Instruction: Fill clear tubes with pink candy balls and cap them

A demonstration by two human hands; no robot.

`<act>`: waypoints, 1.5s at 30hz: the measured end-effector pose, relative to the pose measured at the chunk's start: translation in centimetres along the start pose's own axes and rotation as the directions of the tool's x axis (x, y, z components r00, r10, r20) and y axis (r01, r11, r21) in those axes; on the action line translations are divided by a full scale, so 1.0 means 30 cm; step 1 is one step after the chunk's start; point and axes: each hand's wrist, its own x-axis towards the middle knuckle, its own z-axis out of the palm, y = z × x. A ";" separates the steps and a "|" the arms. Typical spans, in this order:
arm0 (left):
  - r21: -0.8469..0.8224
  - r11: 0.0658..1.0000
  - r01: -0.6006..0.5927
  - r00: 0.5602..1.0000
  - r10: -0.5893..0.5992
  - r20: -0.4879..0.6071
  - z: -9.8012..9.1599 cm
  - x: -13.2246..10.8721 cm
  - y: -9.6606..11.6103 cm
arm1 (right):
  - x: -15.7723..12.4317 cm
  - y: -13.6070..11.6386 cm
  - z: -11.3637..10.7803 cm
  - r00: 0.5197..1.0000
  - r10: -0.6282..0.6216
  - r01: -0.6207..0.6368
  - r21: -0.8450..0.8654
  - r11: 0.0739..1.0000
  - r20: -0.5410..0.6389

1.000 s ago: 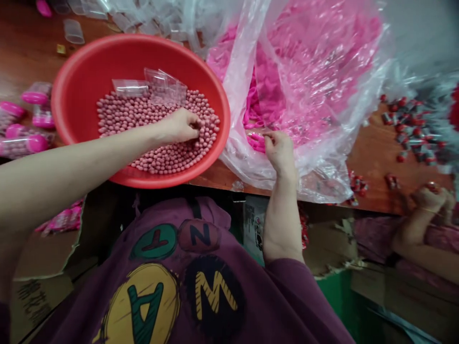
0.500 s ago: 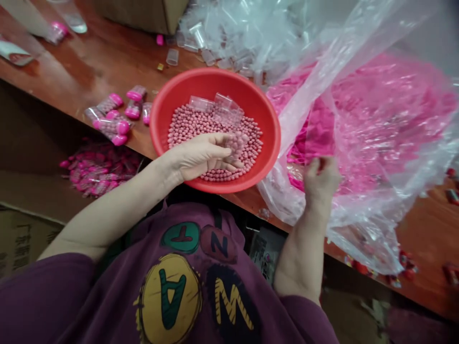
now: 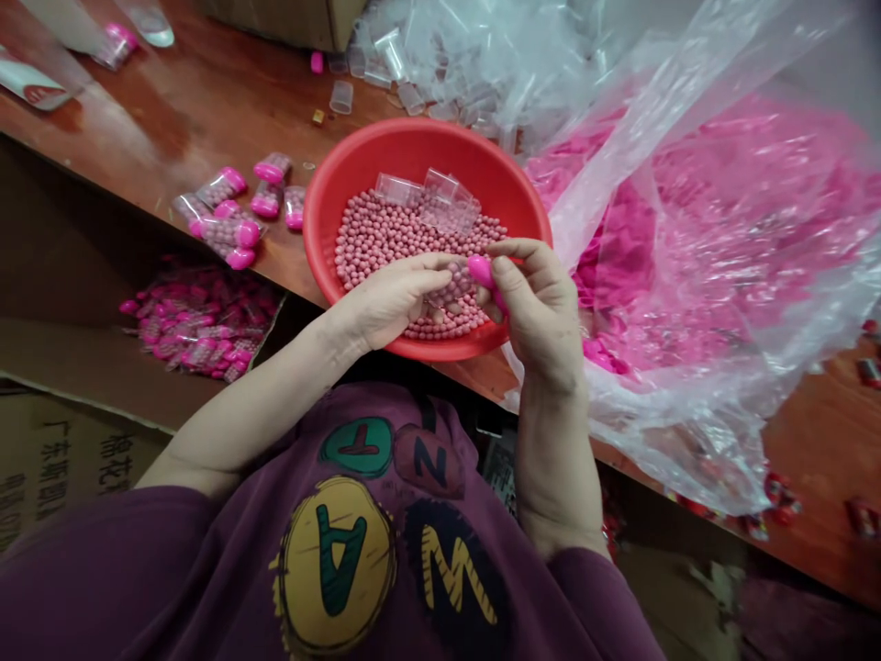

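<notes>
My left hand (image 3: 389, 298) grips a small clear tube (image 3: 451, 283) filled with pink candy balls, held over the near side of a red basin (image 3: 323, 207). My right hand (image 3: 540, 308) pinches a pink cap (image 3: 480, 271) against the open end of that tube. The basin holds a heap of pink candy balls (image 3: 385, 239) with a few empty clear tubes (image 3: 440, 197) lying on top. Both hands meet just above the basin's near rim.
A big clear plastic bag of pink caps (image 3: 688, 229) spreads to the right. Capped filled tubes (image 3: 234, 216) lie left of the basin on the wooden table (image 3: 172, 119), more in a cardboard box (image 3: 199, 317) below. Empty clear tubes (image 3: 440, 55) pile behind.
My right hand left the bag of caps and came to the tube with a pink cap. My left hand lifted the filled tube out of the candy balls.
</notes>
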 end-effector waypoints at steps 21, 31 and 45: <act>0.218 0.972 -0.086 0.985 0.116 -0.129 -0.013 0.016 -0.024 | 0.011 0.026 -0.037 0.987 -0.136 0.161 -0.417 0.894 0.088; 0.054 0.998 -0.032 0.989 0.040 -0.140 -0.021 0.030 -0.014 | -0.002 0.061 -0.032 0.994 -0.084 0.048 -0.418 0.907 -0.069; 0.146 0.987 -0.065 0.984 0.088 -0.155 -0.016 0.023 -0.023 | -0.019 -0.002 -0.048 0.986 -0.140 0.164 -0.392 0.905 0.089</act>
